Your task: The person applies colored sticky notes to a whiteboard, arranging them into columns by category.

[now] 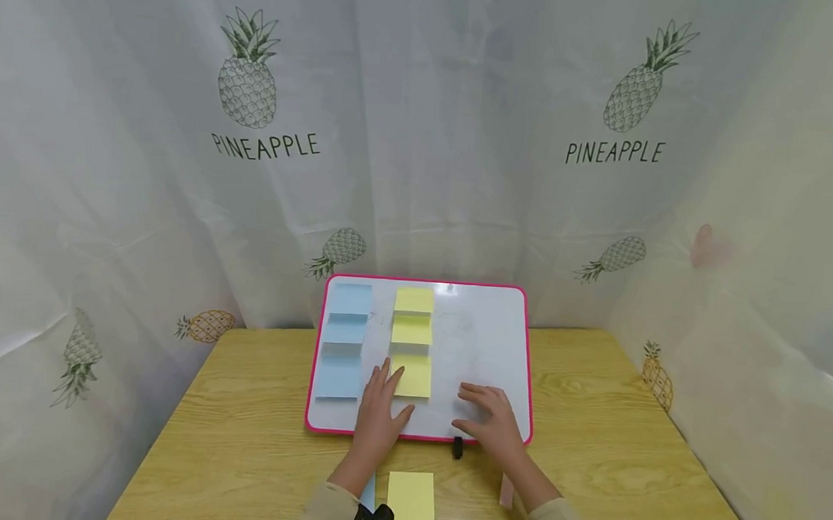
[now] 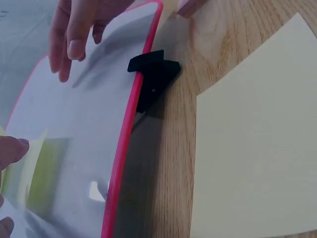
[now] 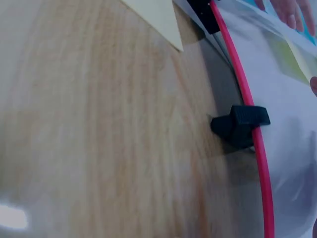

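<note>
My left hand [image 1: 378, 409] is over the lower part of a pink-rimmed whiteboard [image 1: 478, 348], its fingers extended at the left edge of the lowest yellow sticky note [image 1: 414, 378]. Two more yellow sticky notes run up the board above that one. Left of them is a column of three blue sticky notes [image 1: 339, 377]. My right hand [image 1: 495, 420] hovers over the board's lower right, fingers loosely bent with nothing between them. In the left wrist view, the lowest yellow note [image 2: 42, 173] has its bottom edge lifting off the board beside the left hand's fingertip.
Black supports hold the board's lower edge, one clip [image 1: 458, 448] showing between my hands. On the wooden table [image 1: 591, 423] in front lie a yellow pad [image 1: 411, 500], a blue pad [image 1: 369, 492] and a pink pad [image 1: 506, 493], the latter two partly behind my forearms. A pineapple-print curtain [image 1: 422, 136] hangs behind.
</note>
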### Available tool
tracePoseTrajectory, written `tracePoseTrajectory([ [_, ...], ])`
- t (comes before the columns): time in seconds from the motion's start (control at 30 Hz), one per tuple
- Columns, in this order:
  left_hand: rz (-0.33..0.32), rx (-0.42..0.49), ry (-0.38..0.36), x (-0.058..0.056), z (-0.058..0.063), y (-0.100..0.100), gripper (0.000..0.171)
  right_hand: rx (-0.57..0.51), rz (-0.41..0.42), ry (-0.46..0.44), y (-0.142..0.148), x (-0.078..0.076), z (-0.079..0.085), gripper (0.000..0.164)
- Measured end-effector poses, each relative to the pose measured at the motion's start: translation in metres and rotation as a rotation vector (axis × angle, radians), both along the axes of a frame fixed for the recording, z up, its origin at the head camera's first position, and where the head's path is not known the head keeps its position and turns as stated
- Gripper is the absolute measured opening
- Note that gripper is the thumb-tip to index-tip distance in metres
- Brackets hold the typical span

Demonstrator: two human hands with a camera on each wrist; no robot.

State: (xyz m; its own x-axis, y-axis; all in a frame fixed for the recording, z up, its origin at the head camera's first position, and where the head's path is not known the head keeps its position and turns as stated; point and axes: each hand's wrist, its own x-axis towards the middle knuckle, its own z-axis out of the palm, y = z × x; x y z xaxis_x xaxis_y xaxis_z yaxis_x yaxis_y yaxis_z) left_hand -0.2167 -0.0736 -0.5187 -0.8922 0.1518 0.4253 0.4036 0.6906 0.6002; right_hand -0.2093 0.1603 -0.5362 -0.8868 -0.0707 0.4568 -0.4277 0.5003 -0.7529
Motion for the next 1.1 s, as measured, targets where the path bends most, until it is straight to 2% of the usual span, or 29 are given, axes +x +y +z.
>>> tracePoseTrajectory([
  [0.1, -0.039, 0.082, 0.007, 0.007, 0.002, 0.008, 0.069, -0.011, -0.020, -0.027, 0.012, 0.013, -0.002, 0.045],
  [0.2, -0.090, 0.126, -0.013, 0.015, 0.002, 0.018, 0.071, -0.042, -0.040, -0.068, 0.024, 0.030, -0.006, 0.045],
  [0.4, -0.138, 0.163, -0.050, 0.030, 0.000, 0.034, 0.070, -0.078, -0.097, -0.177, 0.043, 0.064, -0.011, 0.041],
  [0.57, -0.240, 0.190, -0.124, 0.038, 0.000, 0.040, 0.074, -0.052, -0.134, -0.208, 0.056, 0.084, -0.019, 0.043],
  [0.7, -0.297, 0.209, -0.233, 0.041, -0.001, 0.043, 0.075, -0.017, -0.103, -0.203, 0.066, 0.090, -0.027, 0.043],
  [0.8, -0.344, 0.267, -0.340, 0.042, -0.002, 0.044, 0.070, 0.030, -0.088, -0.226, 0.073, 0.092, -0.032, 0.044],
  [0.97, -0.421, 0.360, -0.510, 0.045, -0.010, 0.041, 0.048, 0.075, -0.078, -0.251, 0.076, 0.089, -0.034, 0.047],
  [1.1, -0.442, 0.357, -0.603, 0.051, -0.021, 0.037, 0.030, 0.072, -0.074, -0.230, 0.074, 0.086, -0.034, 0.046],
])
